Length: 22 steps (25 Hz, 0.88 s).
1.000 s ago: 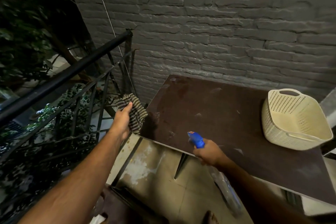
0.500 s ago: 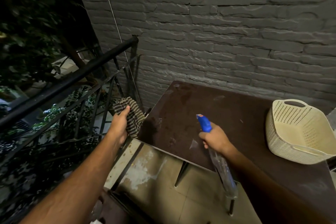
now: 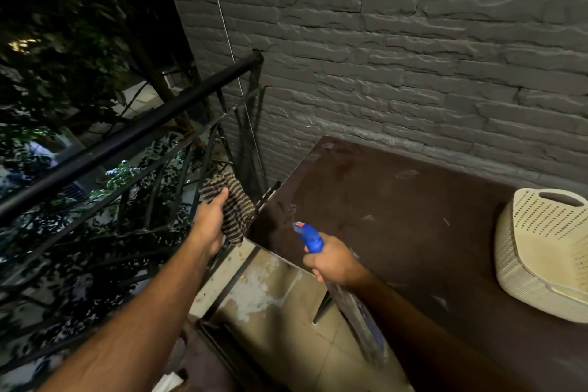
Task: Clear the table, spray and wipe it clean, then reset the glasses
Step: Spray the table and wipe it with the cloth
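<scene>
Your right hand (image 3: pixel 334 261) has lowered the blue-nozzled spray bottle (image 3: pixel 310 239), still gripped; your left hand (image 3: pixel 210 223) clutches a striped, seemingly woven cloth (image 3: pixel 237 210).

Spray bottle (image 3: pixel 310 240) in right hand (image 3: pixel 334 262), cloth (image 3: pixel 234 208) in left hand (image 3: pixel 210 223)

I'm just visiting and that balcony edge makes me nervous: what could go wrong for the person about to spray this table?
1. The left hand holds the striped brown cloth right beside the black metal railing; a loose grip might drop it past the bars.
2. The right hand aims the blue-nozzled spray bottle at the dark brown table's left corner, so mist may overshoot.
3. The cream perforated plastic basket on the table could get wet.
</scene>
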Motion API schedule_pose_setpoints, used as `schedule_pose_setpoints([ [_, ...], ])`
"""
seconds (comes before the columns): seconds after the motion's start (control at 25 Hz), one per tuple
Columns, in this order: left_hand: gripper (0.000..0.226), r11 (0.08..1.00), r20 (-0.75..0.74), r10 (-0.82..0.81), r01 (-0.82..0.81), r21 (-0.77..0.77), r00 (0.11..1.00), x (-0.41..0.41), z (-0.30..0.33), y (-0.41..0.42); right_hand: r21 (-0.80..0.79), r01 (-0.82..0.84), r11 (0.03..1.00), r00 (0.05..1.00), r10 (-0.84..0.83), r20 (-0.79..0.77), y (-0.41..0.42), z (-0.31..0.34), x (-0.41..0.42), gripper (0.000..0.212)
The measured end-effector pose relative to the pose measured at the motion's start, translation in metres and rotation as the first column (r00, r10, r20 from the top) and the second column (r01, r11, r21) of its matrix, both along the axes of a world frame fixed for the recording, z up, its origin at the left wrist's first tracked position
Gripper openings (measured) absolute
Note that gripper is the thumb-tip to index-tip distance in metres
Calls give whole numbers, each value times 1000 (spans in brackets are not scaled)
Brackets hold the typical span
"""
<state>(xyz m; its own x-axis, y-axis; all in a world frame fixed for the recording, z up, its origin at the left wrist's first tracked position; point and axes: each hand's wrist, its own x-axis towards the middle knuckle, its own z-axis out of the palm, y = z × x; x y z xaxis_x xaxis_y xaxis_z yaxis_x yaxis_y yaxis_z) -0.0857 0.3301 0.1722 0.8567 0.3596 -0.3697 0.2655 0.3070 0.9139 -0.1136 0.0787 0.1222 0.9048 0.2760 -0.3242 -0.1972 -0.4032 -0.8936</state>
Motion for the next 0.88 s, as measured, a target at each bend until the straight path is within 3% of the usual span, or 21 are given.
schedule_pose_setpoints([
  [0.24, 42, 1000, -10, 15, -15, 18, 1000, 30, -10, -20, 110, 363, 925, 931, -366, 6, -63, 22, 76, 13],
  [0.52, 38, 1000, 4, -2, 2, 17, 1000, 89, -3, -71, 99, 512, 853, 836, -521, 171, -147, 43, 161, 12],
  [0.88, 34, 988, -46, -121, 125, 86, 992, 198, -11, -115, 60, 564, 824, 825, -565, 15, -183, 18, 212, 16],
])
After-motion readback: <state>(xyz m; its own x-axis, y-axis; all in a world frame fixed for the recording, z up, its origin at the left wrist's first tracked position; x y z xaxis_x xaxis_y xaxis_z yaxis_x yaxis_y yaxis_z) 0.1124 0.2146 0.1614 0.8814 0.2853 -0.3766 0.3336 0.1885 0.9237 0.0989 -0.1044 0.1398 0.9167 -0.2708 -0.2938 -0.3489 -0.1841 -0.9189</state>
